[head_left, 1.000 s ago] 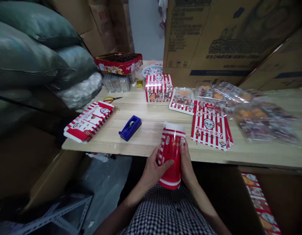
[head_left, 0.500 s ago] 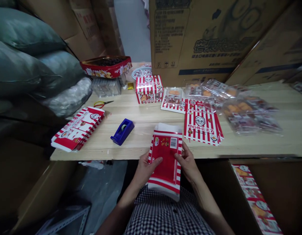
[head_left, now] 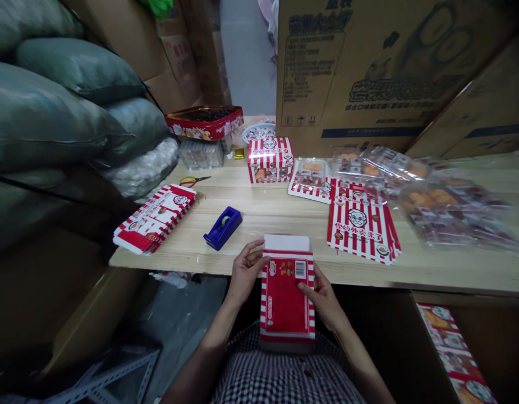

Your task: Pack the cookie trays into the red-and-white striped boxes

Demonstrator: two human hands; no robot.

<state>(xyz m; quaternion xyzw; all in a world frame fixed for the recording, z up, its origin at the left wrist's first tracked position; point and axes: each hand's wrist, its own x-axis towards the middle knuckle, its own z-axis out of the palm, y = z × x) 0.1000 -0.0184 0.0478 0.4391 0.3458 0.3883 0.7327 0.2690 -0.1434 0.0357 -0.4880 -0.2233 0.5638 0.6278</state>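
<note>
"Red and white, the carton [head_left: 288,306] is held where?"

"In front of the body, at the table's [head_left: 263,210] near edge, with its white flap [head_left: 286,243] turned to the far side. Its left edge is pinched towards the far end by the left hand [head_left: 246,272]; its right edge is clasped by the right hand [head_left: 324,294], the thumb laid over the printed face."

"How is it best handled?"

"Even, light pressure should be kept on both edges, as thin card is likely to be bowed or creased. The flap is best left unpinched, and the corners kept square."

"What must be avoided?"

"The blue tape dispenser [head_left: 223,227] on the left and the flat striped cartons [head_left: 360,230] on the right should not be knocked."
</note>
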